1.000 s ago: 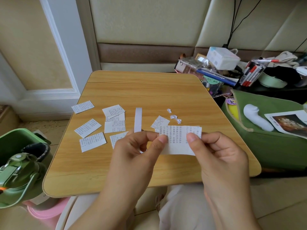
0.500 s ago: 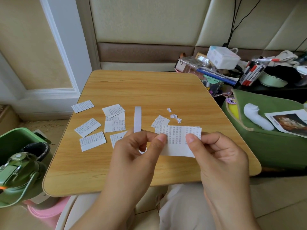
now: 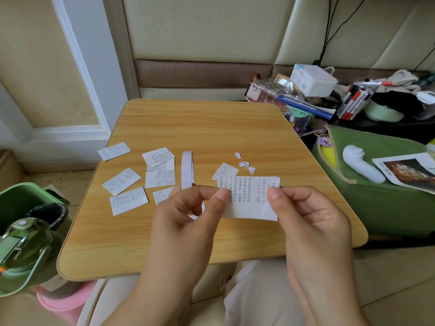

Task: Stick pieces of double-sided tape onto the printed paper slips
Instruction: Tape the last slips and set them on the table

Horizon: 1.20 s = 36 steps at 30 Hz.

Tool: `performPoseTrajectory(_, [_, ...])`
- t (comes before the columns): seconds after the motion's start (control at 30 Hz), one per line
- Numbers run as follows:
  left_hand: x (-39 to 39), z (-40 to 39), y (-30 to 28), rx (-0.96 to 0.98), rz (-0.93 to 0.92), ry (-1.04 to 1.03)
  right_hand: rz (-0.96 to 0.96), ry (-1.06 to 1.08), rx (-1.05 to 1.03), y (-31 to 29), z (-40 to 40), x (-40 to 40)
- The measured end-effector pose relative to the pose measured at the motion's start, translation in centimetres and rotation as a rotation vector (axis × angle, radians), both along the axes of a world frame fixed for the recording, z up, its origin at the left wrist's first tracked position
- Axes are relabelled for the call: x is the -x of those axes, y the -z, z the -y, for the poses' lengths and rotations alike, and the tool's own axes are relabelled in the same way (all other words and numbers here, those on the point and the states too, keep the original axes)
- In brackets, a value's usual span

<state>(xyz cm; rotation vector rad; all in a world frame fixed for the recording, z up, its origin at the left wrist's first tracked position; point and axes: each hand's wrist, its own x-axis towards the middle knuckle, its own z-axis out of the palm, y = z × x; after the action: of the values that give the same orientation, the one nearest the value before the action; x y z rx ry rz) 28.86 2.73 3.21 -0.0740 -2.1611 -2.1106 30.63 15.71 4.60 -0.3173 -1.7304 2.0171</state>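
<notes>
left hand point(image 3: 188, 208) pinches tape strip point(image 3: 187, 170) and slip point(image 3: 249, 198) | right hand point(image 3: 303, 212) pinches slip | risk: tape may stick crooked

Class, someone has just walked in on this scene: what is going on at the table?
A person holds a printed paper slip above a wooden table, pinched between the left hand and right hand. A white tape strip stands beside the left hand. More printed slips lie on the table.
</notes>
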Motion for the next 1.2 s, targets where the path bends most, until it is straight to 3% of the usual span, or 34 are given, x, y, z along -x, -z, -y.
performPoseTrajectory(1.2, [-0.18, -0.35, -0.4, -0.123, 0.035, -0.001, -0.014, 0.076, 0.025, 0.53, 0.44, 0.65])
